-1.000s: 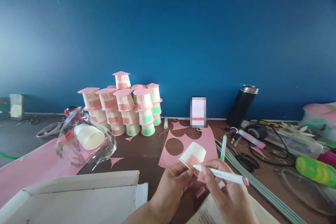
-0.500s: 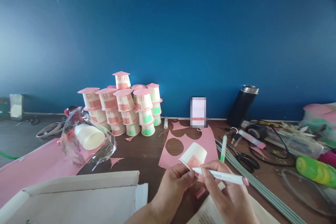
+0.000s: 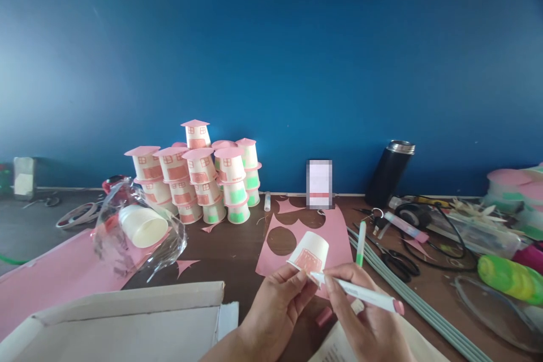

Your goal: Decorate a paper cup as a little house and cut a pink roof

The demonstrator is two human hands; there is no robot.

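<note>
My left hand [image 3: 278,308] pinches the rim of a white paper cup [image 3: 316,244], held upside down and tilted. A reddish-pink block is coloured on the cup's side near the rim. Between the fingers of my right hand [image 3: 365,308] is a white marker pen [image 3: 362,294] with a pink end, its tip at the cup's rim. Beneath the cup lies a pink paper sheet [image 3: 339,226] with round holes cut out. A pink pen cap [image 3: 324,317] rests on the table below my hands.
Stacked decorated cups [image 3: 197,167] with pink paper roofs stand at the back left. Nearer are plastic-wrapped cups [image 3: 144,226] and a white box [image 3: 127,322]. To the right are a green marker [image 3: 361,243], scissors [image 3: 396,263], grey-green rods [image 3: 424,300] and a black bottle [image 3: 388,175].
The cup has tilted slightly and shifted a little left in my left hand. The pen tip stays by its rim, and the pink cap shows more fully. The whole view has shifted slightly.
</note>
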